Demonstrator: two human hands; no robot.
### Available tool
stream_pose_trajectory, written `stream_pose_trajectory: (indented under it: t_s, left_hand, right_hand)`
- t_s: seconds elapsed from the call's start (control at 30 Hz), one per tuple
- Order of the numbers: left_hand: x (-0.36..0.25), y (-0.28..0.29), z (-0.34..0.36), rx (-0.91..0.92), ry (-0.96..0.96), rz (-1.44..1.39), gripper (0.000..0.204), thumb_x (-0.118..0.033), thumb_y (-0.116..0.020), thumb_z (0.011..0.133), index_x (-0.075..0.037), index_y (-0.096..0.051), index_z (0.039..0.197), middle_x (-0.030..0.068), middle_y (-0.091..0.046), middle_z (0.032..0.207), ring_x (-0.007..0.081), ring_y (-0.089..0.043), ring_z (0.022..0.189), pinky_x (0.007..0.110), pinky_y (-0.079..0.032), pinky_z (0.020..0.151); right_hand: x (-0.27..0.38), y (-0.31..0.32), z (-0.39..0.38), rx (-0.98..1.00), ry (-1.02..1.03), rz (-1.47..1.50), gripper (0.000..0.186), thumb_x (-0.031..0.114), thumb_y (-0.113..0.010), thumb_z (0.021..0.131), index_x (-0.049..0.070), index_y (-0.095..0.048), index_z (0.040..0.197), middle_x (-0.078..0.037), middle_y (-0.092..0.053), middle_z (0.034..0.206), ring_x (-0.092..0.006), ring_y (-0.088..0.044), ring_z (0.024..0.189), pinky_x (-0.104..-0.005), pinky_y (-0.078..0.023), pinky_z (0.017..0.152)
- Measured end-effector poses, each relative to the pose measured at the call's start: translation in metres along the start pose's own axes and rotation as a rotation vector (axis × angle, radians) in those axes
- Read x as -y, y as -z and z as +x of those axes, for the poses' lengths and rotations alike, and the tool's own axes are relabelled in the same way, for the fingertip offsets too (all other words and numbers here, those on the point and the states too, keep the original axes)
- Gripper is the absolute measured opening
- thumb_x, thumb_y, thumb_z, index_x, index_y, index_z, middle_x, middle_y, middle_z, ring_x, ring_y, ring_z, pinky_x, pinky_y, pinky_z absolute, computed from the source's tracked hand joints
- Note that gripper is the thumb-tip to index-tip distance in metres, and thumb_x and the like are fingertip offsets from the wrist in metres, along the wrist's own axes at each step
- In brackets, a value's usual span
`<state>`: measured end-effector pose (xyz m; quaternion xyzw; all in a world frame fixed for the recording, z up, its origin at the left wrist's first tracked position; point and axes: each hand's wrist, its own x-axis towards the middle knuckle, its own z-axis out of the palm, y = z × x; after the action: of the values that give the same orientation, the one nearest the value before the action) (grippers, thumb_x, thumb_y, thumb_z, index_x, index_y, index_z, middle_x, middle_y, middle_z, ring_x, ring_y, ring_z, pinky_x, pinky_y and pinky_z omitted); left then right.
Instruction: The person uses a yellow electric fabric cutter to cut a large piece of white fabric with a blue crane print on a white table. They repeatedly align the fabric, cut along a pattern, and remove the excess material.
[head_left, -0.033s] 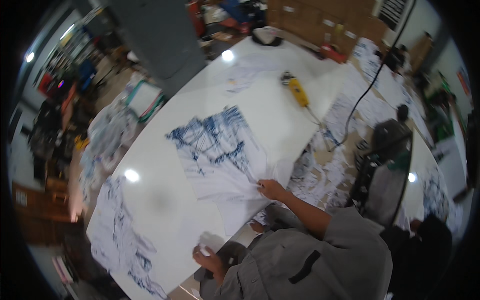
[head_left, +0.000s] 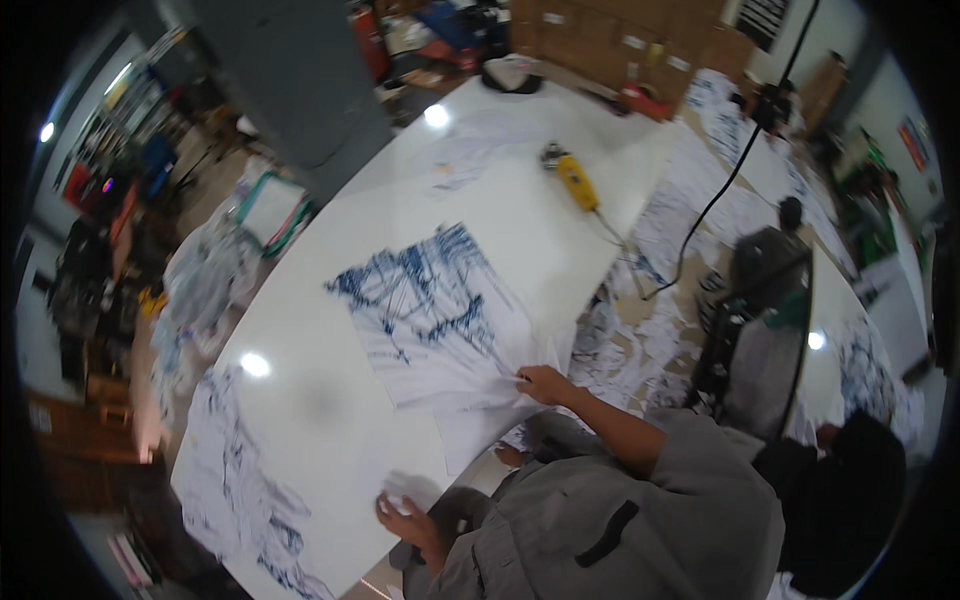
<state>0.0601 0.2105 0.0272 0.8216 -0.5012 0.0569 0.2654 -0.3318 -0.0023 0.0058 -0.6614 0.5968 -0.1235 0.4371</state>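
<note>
A white piece of fabric with a dark blue print (head_left: 415, 300) lies on the white table (head_left: 300, 310) in front of me. My right hand (head_left: 545, 385) pinches its near right edge, and creases run from the fingers into the cloth. More plain white fabric (head_left: 462, 435) extends below it toward the table's near edge. My left hand (head_left: 408, 522) is at that edge, to the left, with its fingers apart and slightly curled. A whitish patch by its fingertips is too blurred to name.
A yellow corded power tool (head_left: 575, 182) lies toward the far right of the table. Printed fabric (head_left: 235, 480) covers its left end. A cap (head_left: 512, 75) rests at the far edge. Scraps (head_left: 640, 345) fill the area to the right, and a black cable (head_left: 735, 170) hangs there.
The whole view has shifted slightly. My left hand's fingers look a little more spread. My right hand keeps its pinch on the fabric.
</note>
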Motion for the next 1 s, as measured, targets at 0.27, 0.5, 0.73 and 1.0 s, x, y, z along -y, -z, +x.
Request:
stream_pose_trajectory:
  t_s: [0.27,0.5,0.73,1.0]
  left_hand:
    - [-0.011,0.004,-0.005,0.696,0.368,0.113,0.044,-0.036,-0.053,0.108,0.005,-0.066,0.119,0.0292,-0.061,0.129,0.0486,-0.059,0.113,0.057,-0.048,0.096]
    - [-0.067,-0.063,0.024,0.228,0.014,0.003,0.039,-0.031,-0.061,0.102,0.003,-0.062,0.120,0.0276,-0.057,0.132,0.0479,-0.055,0.121,0.057,-0.046,0.101]
    - [-0.139,-0.172,0.080,0.235,0.056,-0.101,0.051,-0.027,-0.070,0.097,0.005,-0.057,0.133,0.0285,-0.058,0.138,0.0477,-0.053,0.129,0.057,-0.043,0.110]
    - [-0.385,-0.327,0.292,0.368,-0.407,-0.442,0.064,-0.021,-0.076,0.092,0.005,-0.050,0.145,0.0273,-0.056,0.147,0.0453,-0.051,0.138,0.052,-0.041,0.117]
  right_hand:
    - [-0.178,0.035,-0.137,-0.017,-0.585,0.389,0.040,0.016,-0.070,0.087,-0.001,-0.071,0.123,-0.021,-0.075,0.111,-0.0345,-0.075,0.095,-0.0462,-0.064,0.079]
    - [-0.319,0.149,-0.051,-0.423,-0.839,1.160,0.037,0.022,-0.078,0.086,-0.004,-0.071,0.112,-0.021,-0.073,0.114,-0.0381,-0.074,0.101,-0.0563,-0.062,0.082]
    - [-0.457,0.463,0.002,-1.155,0.230,1.022,0.036,0.025,-0.053,0.104,0.014,-0.056,0.138,-0.011,-0.063,0.120,-0.0256,-0.062,0.108,-0.0518,-0.054,0.091]
    - [-0.515,0.453,-0.042,-0.966,-0.526,0.167,0.061,0.020,-0.062,0.091,0.004,-0.056,0.150,-0.016,-0.072,0.109,-0.0274,-0.067,0.097,-0.0402,-0.049,0.085]
